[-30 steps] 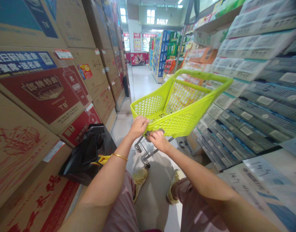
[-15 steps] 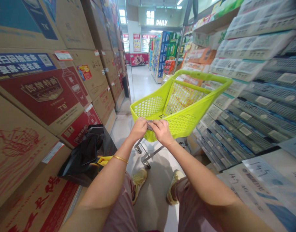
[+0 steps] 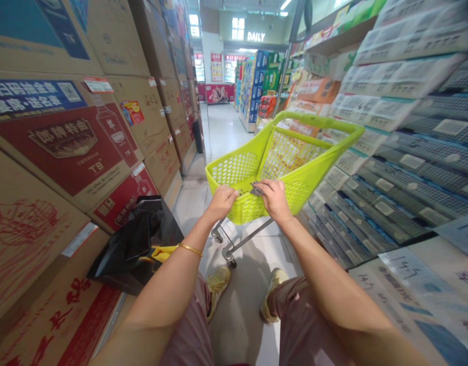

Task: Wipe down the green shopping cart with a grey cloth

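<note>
So my hands are a little apart right now, both at the low end of this lime-green shopping cart standing on the floor right in front of me. Left hand is curled over the rim near the corner. Right hand is pinching a crumpled gray scrap (cloth or wipe, too small to tell) just above the same rim. Black bag beside my left forearm, cardboard boxes piled on that side, stacked packs on the right.
</note>
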Demonstrator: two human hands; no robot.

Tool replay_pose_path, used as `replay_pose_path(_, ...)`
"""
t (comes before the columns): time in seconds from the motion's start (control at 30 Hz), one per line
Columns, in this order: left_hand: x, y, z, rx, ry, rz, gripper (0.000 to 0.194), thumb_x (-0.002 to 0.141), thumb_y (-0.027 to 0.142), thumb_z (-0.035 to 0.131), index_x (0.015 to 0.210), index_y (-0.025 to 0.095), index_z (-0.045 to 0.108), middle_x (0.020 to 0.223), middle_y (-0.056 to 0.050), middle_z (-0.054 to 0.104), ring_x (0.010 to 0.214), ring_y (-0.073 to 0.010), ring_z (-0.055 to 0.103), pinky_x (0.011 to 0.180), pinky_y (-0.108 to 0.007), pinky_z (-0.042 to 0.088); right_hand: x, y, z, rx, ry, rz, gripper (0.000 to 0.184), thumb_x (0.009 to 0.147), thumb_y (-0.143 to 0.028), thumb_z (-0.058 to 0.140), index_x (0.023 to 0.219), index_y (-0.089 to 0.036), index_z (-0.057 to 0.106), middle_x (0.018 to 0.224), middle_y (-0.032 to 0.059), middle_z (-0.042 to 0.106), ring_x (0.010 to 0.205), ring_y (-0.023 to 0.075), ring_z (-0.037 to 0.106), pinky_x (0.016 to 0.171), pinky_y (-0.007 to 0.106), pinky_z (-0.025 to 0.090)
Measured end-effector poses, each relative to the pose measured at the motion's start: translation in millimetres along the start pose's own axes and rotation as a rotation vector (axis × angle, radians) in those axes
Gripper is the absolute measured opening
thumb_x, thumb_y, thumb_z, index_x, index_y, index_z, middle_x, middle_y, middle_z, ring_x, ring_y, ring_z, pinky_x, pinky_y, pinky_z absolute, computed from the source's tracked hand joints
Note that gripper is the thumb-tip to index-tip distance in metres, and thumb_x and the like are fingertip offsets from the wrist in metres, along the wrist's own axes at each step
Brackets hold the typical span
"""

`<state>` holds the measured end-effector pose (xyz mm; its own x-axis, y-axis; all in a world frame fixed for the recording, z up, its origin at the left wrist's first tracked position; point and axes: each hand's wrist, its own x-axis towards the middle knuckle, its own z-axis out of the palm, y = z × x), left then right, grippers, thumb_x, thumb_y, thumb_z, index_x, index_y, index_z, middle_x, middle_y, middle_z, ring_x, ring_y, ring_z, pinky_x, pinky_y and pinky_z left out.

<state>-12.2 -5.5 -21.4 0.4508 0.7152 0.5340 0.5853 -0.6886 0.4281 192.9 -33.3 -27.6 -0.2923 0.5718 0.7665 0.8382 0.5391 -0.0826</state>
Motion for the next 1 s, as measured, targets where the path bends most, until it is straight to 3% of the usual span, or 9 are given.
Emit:
replay_pose_path(0.17, 1, -3, 4.0, 0.037, 0.041, -0.015, 0.041, 0.090, 0.037, 0.028, 0.053, 0.021, 0.031, 0.056, -0.002, 0.046, 0.064, -0.0170, 0.044, 0.069, -0.035, 0.039, 4, -42, 11, 0.017, -0.136, -0.062, 0.034, 0.092, -0.022, 0.038, 0.118, -0.022, 0.059, 0.109, 0.0079, 0.060, 0.093, 0.0212, 0.042, 0.083, 0.035, 0.034)
replay_pose_path(0.3, 1, -5, 2.2, 0.045, 0.042, -0.004, 0.042, 0.091, 0.037, 0.025, 0.052, 0.021, 0.030, 0.055, -0.003, 0.047, 0.063, -0.0172, 0.044, 0.070, -0.036, 0.039, 6, -52, 13, -0.017, -0.176, -0.083, 0.035, 0.092, -0.022, 0.037, 0.121, -0.019, 0.056, 0.110, 0.0093, 0.059, 0.093, 0.0216, 0.040, 0.082, 0.035, 0.033)
replay_pose_path(0.47, 2, -3, -0.9, 0.030, 0.017, 0.011, 0.044, 0.091, 0.041, 0.028, 0.052, 0.021, 0.029, 0.054, -0.001, 0.044, 0.062, -0.0159, 0.042, 0.068, -0.034, 0.038, 8, -33, 3, -0.030, -0.207, -0.101, 0.033, 0.092, -0.020, 0.039, 0.119, -0.021, 0.058, 0.109, 0.0076, 0.060, 0.094, 0.0211, 0.042, 0.084, 0.034, 0.033)
replay_pose_path(0.63, 3, 0, -2.9, 0.024, -0.014, -0.024, 0.042, 0.089, 0.036, 0.033, 0.051, 0.021, 0.027, 0.053, 0.000, 0.040, 0.061, -0.0148, 0.041, 0.067, -0.032, 0.037, 9, 8, -11, -0.044, -0.157, 0.109, 0.032, 0.088, -0.015, 0.043, 0.114, -0.021, 0.061, 0.112, 0.0074, 0.060, 0.100, 0.0217, 0.044, 0.085, 0.035, 0.033)
replay_pose_path(0.73, 2, 3, -3.0, 0.025, -0.031, -0.043, 0.040, 0.088, 0.033, 0.035, 0.051, 0.021, 0.027, 0.053, 0.001, 0.040, 0.061, -0.0144, 0.040, 0.068, -0.031, 0.036, 10, 16, -16, -0.018, -0.156, 0.150, 0.030, 0.088, -0.016, 0.043, 0.111, -0.019, 0.062, 0.110, 0.0082, 0.061, 0.099, 0.0219, 0.045, 0.085, 0.035, 0.033)
replay_pose_path(1.0, 3, 0, -1.1, 0.061, 0.008, -0.054, 0.034, 0.085, 0.029, 0.034, 0.052, 0.021, 0.029, 0.056, -0.001, 0.044, 0.064, -0.0162, 0.041, 0.068, -0.032, 0.036, 19, -50, -2, -0.012, -0.303, -0.001, 0.032, 0.090, -0.021, 0.041, 0.117, -0.021, 0.059, 0.107, 0.0071, 0.062, 0.092, 0.0221, 0.042, 0.079, 0.035, 0.032)
